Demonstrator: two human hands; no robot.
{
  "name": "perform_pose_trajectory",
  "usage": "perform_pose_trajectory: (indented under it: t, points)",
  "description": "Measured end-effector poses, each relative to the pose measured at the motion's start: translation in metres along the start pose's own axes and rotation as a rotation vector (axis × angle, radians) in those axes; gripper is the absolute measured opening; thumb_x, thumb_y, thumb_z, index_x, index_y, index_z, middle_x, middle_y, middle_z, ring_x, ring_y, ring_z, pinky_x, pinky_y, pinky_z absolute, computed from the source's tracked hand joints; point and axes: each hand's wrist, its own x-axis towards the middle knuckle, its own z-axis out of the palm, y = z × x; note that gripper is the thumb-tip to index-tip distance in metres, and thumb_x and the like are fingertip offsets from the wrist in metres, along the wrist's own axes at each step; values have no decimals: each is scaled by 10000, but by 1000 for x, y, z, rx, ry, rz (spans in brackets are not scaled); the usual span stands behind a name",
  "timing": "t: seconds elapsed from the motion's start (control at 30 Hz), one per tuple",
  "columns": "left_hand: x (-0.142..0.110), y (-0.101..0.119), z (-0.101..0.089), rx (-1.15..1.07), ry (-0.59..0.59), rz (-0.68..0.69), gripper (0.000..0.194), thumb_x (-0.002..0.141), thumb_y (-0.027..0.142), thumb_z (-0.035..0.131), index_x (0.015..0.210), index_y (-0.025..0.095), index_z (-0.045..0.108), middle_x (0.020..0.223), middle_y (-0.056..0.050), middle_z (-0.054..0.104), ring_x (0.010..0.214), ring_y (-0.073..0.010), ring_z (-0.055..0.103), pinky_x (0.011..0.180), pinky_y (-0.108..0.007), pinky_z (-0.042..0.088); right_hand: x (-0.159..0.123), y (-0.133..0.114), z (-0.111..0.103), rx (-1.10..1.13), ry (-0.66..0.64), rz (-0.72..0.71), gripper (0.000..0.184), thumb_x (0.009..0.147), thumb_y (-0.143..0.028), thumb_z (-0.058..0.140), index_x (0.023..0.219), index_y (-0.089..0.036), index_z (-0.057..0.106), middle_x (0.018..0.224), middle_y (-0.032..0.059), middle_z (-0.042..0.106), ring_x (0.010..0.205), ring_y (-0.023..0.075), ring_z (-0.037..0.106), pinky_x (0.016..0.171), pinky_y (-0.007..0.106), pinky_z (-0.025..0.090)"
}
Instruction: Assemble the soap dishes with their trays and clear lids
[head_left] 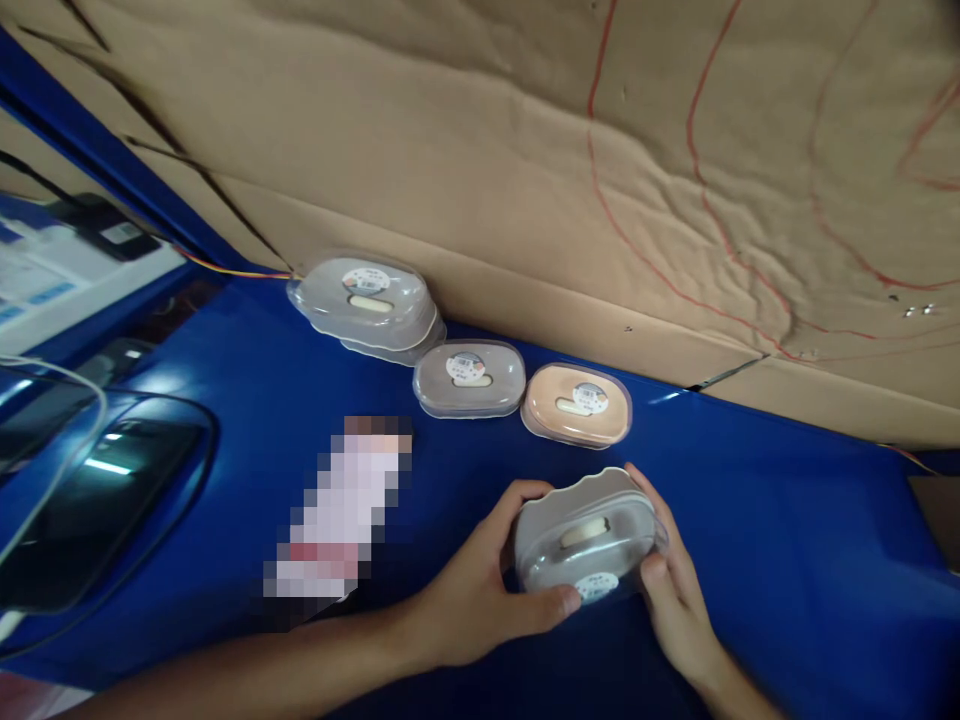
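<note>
Between my two hands is a grey oval container (547,515) with a clear lid, a pale slot-like piece on top and a round white label. My left hand (495,580) grips its left side, the thumb lying near the label. On the right side, my right hand (675,580) holds it with fingers behind and thumb in front. Just beyond stand a peach oval container (547,400) and a grey one (435,385), both lidded and labelled. Farther left, a larger grey container (330,295) looks stacked on another.
A cardboard wall (450,150) with red curved lines rises behind the blue table surface (787,520). To the left lie a pixelated item (337,510), a dark phone-like device (105,510) with cables, and a black box (112,230).
</note>
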Motion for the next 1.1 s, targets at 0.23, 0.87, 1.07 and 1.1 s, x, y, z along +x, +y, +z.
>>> perform_pose_trajectory:
  t: [0.23,0.87,1.07,1.1]
  points:
    - [-2,2,2,-7,-25,-12,691,786,335,911,1331,261,494,1129,-18,607,983,-178,559,859,-315,446,-1,-2,-5,-251,99,-107,734,1028,-749,419,1587,-277,476,1545,135,592,1365,377,601,1150,559,475]
    - [7,-1,1,-371,-78,-159,795,644,283,1013,1300,287,563,1207,-11,648,1102,-208,610,941,-331,433,-3,-9,-5,-204,56,-236,546,1058,-549,526,1557,-330,484,1678,100,430,1548,398,412,1170,602,468]
    - [1,-2,4,-332,-106,-161,713,712,295,970,1295,291,560,1155,-9,635,1004,-181,601,874,-313,439,-6,-5,-1,-223,119,-352,531,1058,-558,527,1539,-333,505,1557,125,547,1428,387,558,1097,582,538]
    - [-1,0,4,-295,-108,-155,694,734,294,954,1302,294,557,1154,-13,631,992,-180,598,856,-310,445,-6,-5,-1,-205,134,-352,562,1038,-588,560,1539,-341,502,1564,125,538,1417,389,570,1090,578,548]
